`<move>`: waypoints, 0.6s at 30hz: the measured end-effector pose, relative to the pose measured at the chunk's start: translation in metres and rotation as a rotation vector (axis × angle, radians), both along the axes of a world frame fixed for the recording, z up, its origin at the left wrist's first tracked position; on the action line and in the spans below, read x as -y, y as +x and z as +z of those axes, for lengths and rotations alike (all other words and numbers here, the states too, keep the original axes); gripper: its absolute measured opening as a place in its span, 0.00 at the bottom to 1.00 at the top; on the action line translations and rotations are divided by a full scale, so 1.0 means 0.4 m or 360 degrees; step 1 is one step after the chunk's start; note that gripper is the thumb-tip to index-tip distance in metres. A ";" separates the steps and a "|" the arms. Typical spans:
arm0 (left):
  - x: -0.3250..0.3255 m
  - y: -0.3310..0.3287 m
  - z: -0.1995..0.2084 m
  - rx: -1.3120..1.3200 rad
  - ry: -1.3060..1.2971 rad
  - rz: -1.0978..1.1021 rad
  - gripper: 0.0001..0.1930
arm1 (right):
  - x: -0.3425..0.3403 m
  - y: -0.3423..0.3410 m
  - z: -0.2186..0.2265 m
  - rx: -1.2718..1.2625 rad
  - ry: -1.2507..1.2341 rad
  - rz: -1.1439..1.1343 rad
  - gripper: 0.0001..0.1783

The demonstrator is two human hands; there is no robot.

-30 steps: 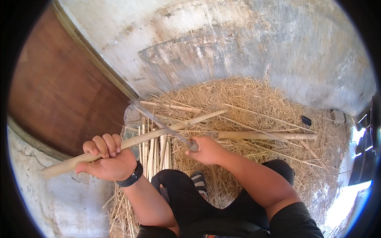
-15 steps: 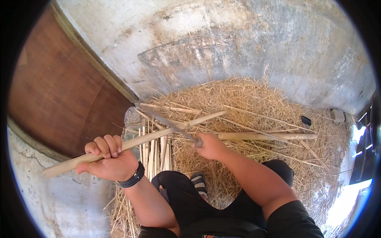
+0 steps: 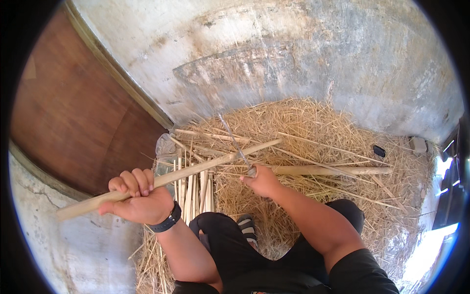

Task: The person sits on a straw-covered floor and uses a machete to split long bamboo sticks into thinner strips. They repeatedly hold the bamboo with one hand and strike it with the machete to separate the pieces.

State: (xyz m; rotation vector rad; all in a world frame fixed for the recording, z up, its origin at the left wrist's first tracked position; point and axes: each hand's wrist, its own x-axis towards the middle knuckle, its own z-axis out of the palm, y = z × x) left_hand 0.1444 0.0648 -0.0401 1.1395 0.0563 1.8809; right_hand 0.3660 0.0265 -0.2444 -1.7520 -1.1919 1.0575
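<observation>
My left hand (image 3: 139,198), a dark watch on its wrist, is closed round a pale split bamboo strip (image 3: 198,169). The strip slants up from lower left to upper right over the straw. Closed on the handle of a long thin knife (image 3: 234,135), my right hand (image 3: 263,182) is just below the strip's far part. The knife's blade crosses the strip near its far end and points up and to the left. Whether blade and strip touch, I cannot tell.
Straw (image 3: 303,115) covers the floor up to a stained wall (image 3: 293,54). Several cut strips (image 3: 196,193) lie left of my knees, and a thicker bamboo length (image 3: 333,170) lies at right. A brown door panel (image 3: 83,108) stands left; a small black object (image 3: 379,150) lies far right.
My right hand has moved slightly right, and the knife has swung from pointing left to pointing more steeply up, its crossing point shifting along the strip. My left hand keeps its grip.
</observation>
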 end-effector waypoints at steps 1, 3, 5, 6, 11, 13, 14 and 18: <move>-0.005 -0.011 0.007 0.0003 0.0026 -0.0002 0.37 | -0.002 -0.018 0.009 0.0080 0.0165 0.0091 0.26; -0.011 -0.030 -0.001 0.0024 0.0027 -0.0003 0.37 | 0.022 -0.055 0.033 0.0247 0.0444 0.0280 0.27; -0.006 -0.027 -0.004 0.0012 0.0041 -0.0052 0.37 | 0.038 -0.041 0.095 0.0280 0.0343 0.0446 0.27; -0.002 -0.023 -0.003 0.0006 0.0060 -0.0078 0.37 | 0.036 -0.037 0.113 0.0297 0.0303 0.0527 0.28; 0.028 0.023 0.015 -0.0067 0.0082 -0.0090 0.36 | 0.020 -0.026 -0.011 0.0201 0.0385 -0.0110 0.26; 0.028 0.007 0.019 -0.0080 0.0121 -0.0109 0.36 | 0.027 -0.057 0.023 0.0248 0.0474 0.0013 0.25; 0.025 -0.002 0.018 -0.0076 0.0130 -0.0122 0.35 | 0.040 -0.065 0.074 0.0278 0.0469 0.0159 0.25; 0.036 0.018 0.020 -0.0118 0.0171 -0.0211 0.35 | 0.030 -0.028 0.042 0.0260 0.0497 0.0210 0.23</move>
